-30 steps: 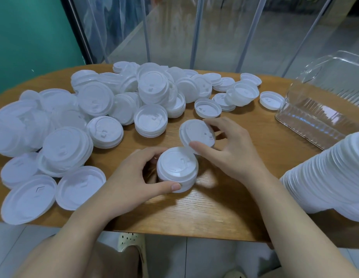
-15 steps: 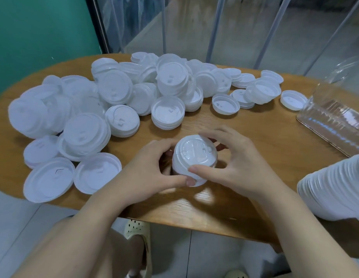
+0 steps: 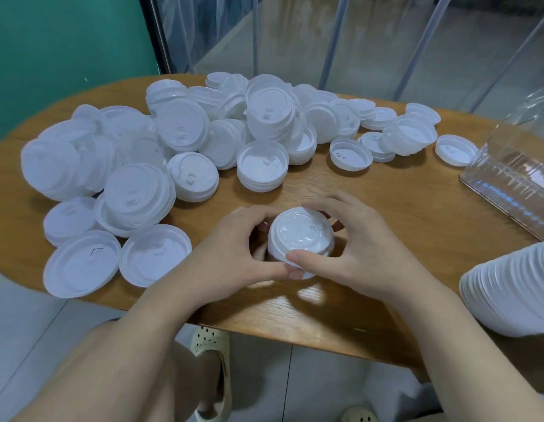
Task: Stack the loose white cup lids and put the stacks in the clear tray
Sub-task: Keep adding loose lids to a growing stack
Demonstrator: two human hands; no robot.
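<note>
left hand [image 3: 234,257] fingers curled round short stack of white plastic cup lids [image 3: 299,239] | right hand [image 3: 353,254] fingers gripping same stack | stack on oval wooden table [image 3: 386,208]

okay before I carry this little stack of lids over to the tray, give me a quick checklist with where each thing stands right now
1. Both hands on the stack: ok. Left hand and right hand curl round the small stack of lids.
2. Lids nested flush: cannot tell, the fingers hide the sides.
3. Stack supported: ok, it sits on the wooden table.
4. Path to the clear tray: ok, bare wood lies between.
5. Room inside the tray: cannot tell, it is mostly out of frame.
6. Tall stack of lids at the right: not ok, close to the right forearm.
</note>
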